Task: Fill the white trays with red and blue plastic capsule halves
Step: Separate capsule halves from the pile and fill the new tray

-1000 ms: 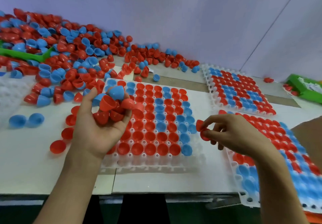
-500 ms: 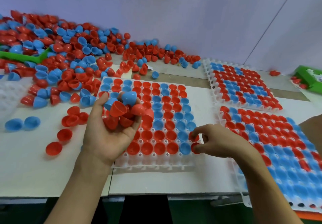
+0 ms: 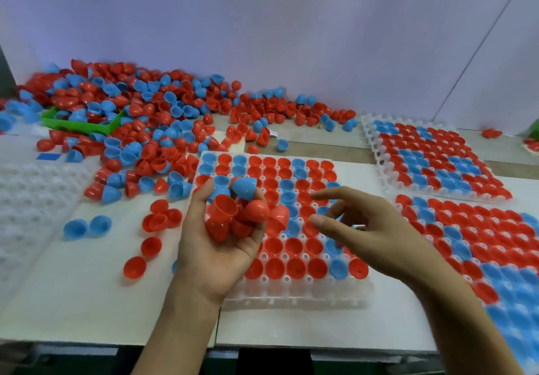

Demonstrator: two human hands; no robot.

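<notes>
The right hand point(image 3: 370, 229), which pinched a red half a moment ago, now hovers empty with fingers spread over the middle tray point(image 3: 294, 301), reaching toward the halves point(image 3: 233, 214) cupped in the left hand point(image 3: 215, 252); that tray's front-right corner cell now holds a red half point(image 3: 358, 268).

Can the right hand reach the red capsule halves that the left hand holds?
Probably yes. The right hand is empty, its fingers spread, close beside the left hand, which grips the red plastic capsule halves open to that side.
</notes>
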